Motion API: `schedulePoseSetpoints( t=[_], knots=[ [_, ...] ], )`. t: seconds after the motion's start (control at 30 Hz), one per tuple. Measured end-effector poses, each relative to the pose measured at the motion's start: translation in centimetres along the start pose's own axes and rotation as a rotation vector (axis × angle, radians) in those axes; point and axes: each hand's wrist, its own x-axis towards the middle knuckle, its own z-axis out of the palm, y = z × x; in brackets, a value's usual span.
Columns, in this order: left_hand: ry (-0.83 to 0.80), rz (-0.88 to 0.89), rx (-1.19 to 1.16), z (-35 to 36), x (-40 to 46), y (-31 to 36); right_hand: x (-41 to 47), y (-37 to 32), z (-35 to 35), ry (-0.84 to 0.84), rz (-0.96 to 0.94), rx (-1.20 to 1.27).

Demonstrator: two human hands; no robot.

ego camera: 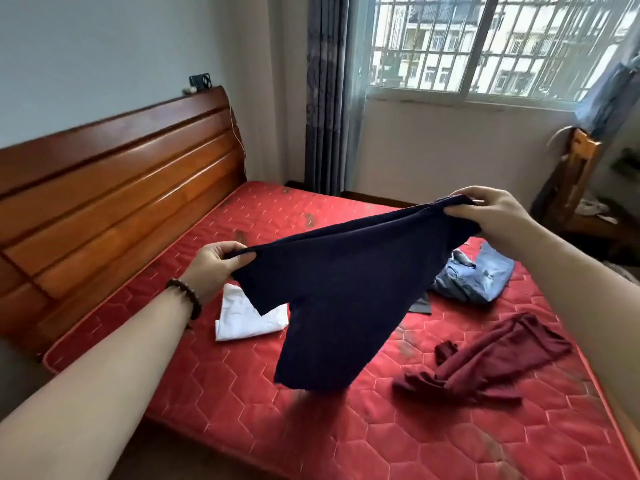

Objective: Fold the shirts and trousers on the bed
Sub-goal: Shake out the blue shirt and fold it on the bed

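Observation:
A navy blue shirt point(339, 299) hangs in the air above the red mattress point(242, 393), stretched between both hands. My left hand point(214, 268) pinches its left top corner; my right hand point(491, 213) grips the right top corner, held higher. A folded white shirt point(242, 320) lies on the mattress under my left hand, partly hidden by the navy shirt. A crumpled maroon shirt point(485, 362) lies at the right. Light blue jeans point(474, 275) lie bunched behind it, with a grey garment point(420, 304) peeking out beside them.
A wooden headboard point(114, 188) runs along the left side of the bed. A curtain point(325, 91) and a barred window point(485, 46) stand behind. A wooden chair point(575, 188) stands at the far right.

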Motion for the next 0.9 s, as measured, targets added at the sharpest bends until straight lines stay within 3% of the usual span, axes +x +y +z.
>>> schedulePoseSetpoints(
  t=[0.23, 0.43, 0.6, 0.9],
  knots=[
    [-0.013, -0.135, -0.306, -4.2, -2.9, -1.0, -4.4, -1.7, 3.2, -0.011, 0.041, 0.124],
    [0.084, -0.231, -0.369, -3.5, -1.3, -3.7, -1.9, 0.2, 6.0, 0.056, 0.150, 0.173],
    [0.189, -0.367, -0.294, 0.0, 2.6, -11.5, 3.1, 9.6, 9.4, 0.102, 0.268, 0.070],
    [0.279, -0.614, -0.174, 7.3, 13.5, -28.9, 15.7, 30.7, 13.9, 0.037, 0.448, -0.086]
  ],
)
